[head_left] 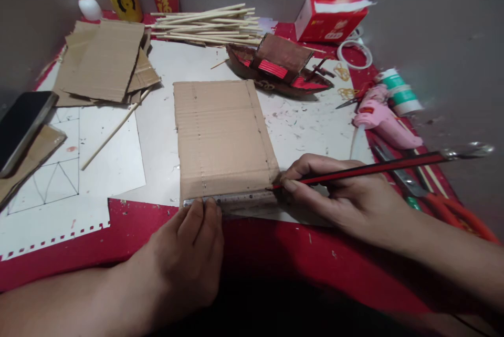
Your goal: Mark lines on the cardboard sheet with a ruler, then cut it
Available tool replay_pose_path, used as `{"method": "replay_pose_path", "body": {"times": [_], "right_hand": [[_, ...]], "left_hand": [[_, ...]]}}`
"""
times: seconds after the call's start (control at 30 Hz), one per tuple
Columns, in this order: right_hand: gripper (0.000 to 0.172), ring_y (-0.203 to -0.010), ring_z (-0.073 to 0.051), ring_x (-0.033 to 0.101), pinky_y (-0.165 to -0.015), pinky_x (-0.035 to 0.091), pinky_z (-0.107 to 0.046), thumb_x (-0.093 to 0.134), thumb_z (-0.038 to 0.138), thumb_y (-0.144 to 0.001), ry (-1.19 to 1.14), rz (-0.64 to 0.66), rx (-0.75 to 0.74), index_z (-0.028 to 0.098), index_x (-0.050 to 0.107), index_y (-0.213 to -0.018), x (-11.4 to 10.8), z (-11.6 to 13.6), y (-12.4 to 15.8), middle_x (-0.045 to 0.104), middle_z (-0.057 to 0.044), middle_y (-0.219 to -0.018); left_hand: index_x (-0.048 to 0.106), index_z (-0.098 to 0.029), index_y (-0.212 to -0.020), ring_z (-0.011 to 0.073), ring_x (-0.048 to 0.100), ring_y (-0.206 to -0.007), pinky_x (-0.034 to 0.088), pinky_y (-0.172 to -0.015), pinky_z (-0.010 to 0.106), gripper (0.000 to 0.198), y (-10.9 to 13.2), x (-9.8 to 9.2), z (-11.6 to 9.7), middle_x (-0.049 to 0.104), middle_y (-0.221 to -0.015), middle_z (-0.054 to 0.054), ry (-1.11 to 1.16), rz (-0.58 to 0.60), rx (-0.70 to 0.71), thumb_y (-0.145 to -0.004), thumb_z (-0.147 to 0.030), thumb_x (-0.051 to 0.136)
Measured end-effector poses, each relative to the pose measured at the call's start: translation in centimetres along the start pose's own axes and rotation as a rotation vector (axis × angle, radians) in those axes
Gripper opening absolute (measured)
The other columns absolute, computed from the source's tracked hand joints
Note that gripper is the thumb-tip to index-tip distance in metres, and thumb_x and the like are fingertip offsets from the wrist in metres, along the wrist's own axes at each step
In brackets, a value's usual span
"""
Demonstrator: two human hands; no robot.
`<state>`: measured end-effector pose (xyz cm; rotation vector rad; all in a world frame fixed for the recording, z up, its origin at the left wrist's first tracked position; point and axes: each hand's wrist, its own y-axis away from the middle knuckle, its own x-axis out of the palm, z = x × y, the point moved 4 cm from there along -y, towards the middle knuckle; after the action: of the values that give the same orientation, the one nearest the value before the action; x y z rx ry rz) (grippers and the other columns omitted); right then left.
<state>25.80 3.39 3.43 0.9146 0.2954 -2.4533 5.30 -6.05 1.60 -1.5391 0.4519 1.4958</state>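
Observation:
A rectangle of brown cardboard (224, 132) lies flat before me, with pencil lines and dots along both sides. Across its near end runs a narrow ruler (240, 198), silvery or clear. The bunched fingertips of my left hand (189, 253) press the ruler's left part down onto the cardboard. Between thumb and fingers my right hand (342, 200) pinches a red and black pencil (370, 169) with a shiny cap at its raised end. Its tip touches the cardboard at the ruler's right part, near the right edge. The palm side of my left hand is hidden.
Behind the cardboard stands a brown model boat (279, 64), with wooden sticks (208, 24) beyond it. Cardboard scraps (106, 59), a phone (23, 122) and a drawing sheet (114, 143) lie left. At right are a pink glue gun (389, 122) and orange-handled scissors (452, 213).

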Motion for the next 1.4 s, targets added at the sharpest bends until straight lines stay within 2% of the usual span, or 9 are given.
{"method": "replay_pose_path", "body": {"times": [0.83, 1.07, 1.23, 1.4], "right_hand": [[0.019, -0.061, -0.015, 0.063, -0.052, 0.050, -0.026, 0.055, 0.028, -0.092, 0.024, -0.068, 0.063, 0.021, 0.064, -0.077, -0.7, -1.0, 0.9, 0.069, -0.003, -0.069], [0.019, -0.059, -0.015, 0.062, -0.052, 0.050, -0.027, 0.057, 0.030, -0.091, 0.010, -0.073, 0.087, 0.021, 0.064, -0.076, -0.5, -1.2, 0.9, 0.068, -0.002, -0.067], [0.017, -0.058, -0.016, 0.061, -0.052, 0.049, -0.028, 0.060, 0.028, -0.090, -0.032, -0.170, 0.085, 0.023, 0.064, -0.075, -1.1, -1.1, 1.1, 0.066, -0.001, -0.065], [0.015, -0.055, -0.015, 0.062, -0.050, 0.051, -0.027, 0.063, 0.026, -0.090, -0.090, -0.304, 0.152, 0.023, 0.065, -0.076, -2.3, -0.1, 2.9, 0.067, -0.001, -0.063]], "left_hand": [[0.064, 0.008, -0.114, 0.0346, 0.072, -0.102, 0.060, -0.090, 0.044, 0.037, 0.3, 0.2, -0.1, 0.073, -0.112, 0.025, -0.026, 0.041, 0.028, -0.082, 0.000, 0.046], [0.065, 0.004, -0.115, 0.0324, 0.071, -0.104, 0.058, -0.093, 0.044, 0.039, 0.6, 0.4, -0.1, 0.073, -0.114, 0.022, -0.050, 0.041, 0.029, -0.082, 0.001, 0.046], [0.064, 0.003, -0.115, 0.0320, 0.070, -0.103, 0.058, -0.091, 0.043, 0.038, 0.5, 0.3, 0.2, 0.073, -0.113, 0.021, -0.052, 0.017, 0.002, -0.082, 0.002, 0.045], [0.065, 0.001, -0.111, 0.0273, 0.071, -0.098, 0.060, -0.086, 0.037, 0.035, 0.0, -1.0, 1.2, 0.076, -0.108, 0.018, -0.015, -0.003, 0.006, -0.087, 0.004, 0.039]]}}
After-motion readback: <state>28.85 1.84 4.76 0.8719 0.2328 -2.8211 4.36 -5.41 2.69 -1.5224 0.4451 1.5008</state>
